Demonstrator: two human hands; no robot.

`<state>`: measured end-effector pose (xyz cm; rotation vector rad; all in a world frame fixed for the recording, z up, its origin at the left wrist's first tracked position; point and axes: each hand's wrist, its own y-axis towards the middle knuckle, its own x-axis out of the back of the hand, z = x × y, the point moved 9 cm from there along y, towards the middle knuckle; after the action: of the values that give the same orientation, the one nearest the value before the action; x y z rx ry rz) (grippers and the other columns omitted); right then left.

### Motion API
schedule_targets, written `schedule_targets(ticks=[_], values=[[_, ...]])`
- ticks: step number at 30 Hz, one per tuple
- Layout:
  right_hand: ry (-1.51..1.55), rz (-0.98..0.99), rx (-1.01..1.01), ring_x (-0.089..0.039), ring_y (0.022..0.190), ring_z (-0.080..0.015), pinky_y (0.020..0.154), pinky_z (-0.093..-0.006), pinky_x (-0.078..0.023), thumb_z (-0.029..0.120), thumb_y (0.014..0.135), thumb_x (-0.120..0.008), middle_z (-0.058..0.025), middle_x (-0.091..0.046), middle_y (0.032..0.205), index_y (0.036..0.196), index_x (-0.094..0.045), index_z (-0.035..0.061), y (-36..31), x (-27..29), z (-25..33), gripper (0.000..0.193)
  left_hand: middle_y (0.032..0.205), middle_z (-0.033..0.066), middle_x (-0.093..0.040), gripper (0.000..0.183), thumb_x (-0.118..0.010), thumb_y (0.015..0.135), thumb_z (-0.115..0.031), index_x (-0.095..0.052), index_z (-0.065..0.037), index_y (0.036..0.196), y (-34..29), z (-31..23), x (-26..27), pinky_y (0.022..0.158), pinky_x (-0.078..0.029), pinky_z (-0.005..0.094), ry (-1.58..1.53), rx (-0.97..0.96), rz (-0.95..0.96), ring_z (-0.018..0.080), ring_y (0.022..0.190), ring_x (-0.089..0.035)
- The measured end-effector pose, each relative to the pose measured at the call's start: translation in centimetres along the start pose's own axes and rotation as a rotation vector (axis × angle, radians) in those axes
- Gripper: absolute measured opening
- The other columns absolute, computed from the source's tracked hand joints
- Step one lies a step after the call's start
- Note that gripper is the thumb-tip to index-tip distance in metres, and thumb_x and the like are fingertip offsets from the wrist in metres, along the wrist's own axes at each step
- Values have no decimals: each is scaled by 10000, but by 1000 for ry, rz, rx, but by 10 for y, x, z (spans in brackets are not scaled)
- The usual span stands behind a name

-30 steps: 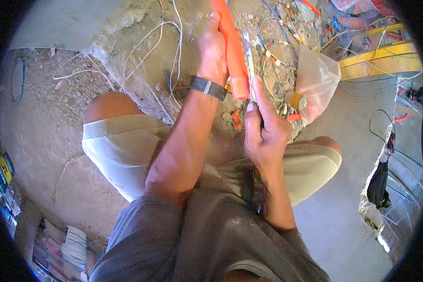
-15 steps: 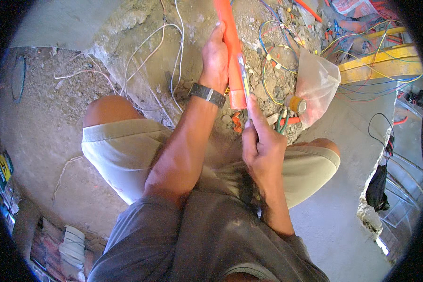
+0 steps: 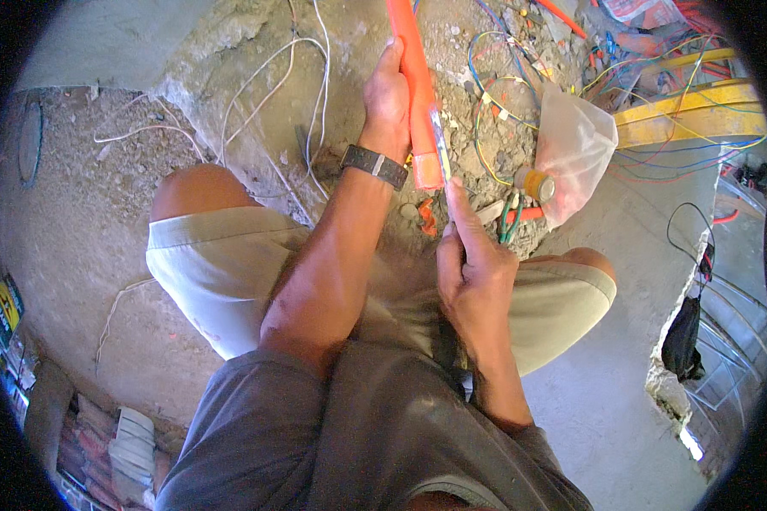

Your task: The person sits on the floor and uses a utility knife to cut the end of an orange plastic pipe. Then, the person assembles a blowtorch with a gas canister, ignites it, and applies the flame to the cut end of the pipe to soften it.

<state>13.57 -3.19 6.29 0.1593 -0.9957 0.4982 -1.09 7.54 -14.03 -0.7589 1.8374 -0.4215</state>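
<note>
Gripping the pipe [image 3: 419,94] in curled fingers, the left hand [image 3: 387,106] holds it over the rubble [image 3: 454,77] while the right hand [image 3: 479,260], index extended, grasps a blade [image 3: 441,146] alongside its near end, where work appears partway: a paler band [image 3: 427,175] shows, still attached
</note>
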Motion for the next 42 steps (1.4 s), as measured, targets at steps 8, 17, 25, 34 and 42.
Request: schedule_targets(ticks=[8,17,25,34,42], values=[[-64,-13,21,-657,601,-199,630,-328,-549,-47,897,-608,-156,-639,738,1507,-579,110,10,-3,0,631,717,75,-564,472,-492,1067,-550,-564,-86,1019,17,6,5,474,-489,373,-35,-22,35,217,525,-537],[-153,-76,99,-600,532,-233,575,-365,-518,-28,898,-617,-160,-617,699,1494,-596,129,22,-8,2,617,706,75,-577,514,-519,1040,-592,-584,-82,1044,19,16,8,478,-513,383,-21,-9,63,226,518,-545],[-153,10,11,-643,585,-284,625,-371,-543,-50,892,-625,-184,-647,742,1487,-600,128,16,0,7,621,729,82,-604,505,-522,1042,-576,-609,-78,1058,12,11,2,482,-542,397,39,25,12,230,534,-580],[-224,57,-20,-672,633,-332,616,-443,-543,-15,868,-648,-202,-670,781,1520,-548,103,3,-2,-5,670,735,95,-618,520,-540,1024,-596,-633,-85,1052,23,34,10,468,-536,391,43,-18,-34,242,546,-597],[-252,201,-95,-656,590,-337,579,-459,-533,28,873,-670,-212,-665,774,1516,-557,114,-8,-21,-21,659,723,86,-612,511,-557,1019,-587,-629,-81,1032,18,19,0,455,-527,390,40,-34,26,237,517,-594]])
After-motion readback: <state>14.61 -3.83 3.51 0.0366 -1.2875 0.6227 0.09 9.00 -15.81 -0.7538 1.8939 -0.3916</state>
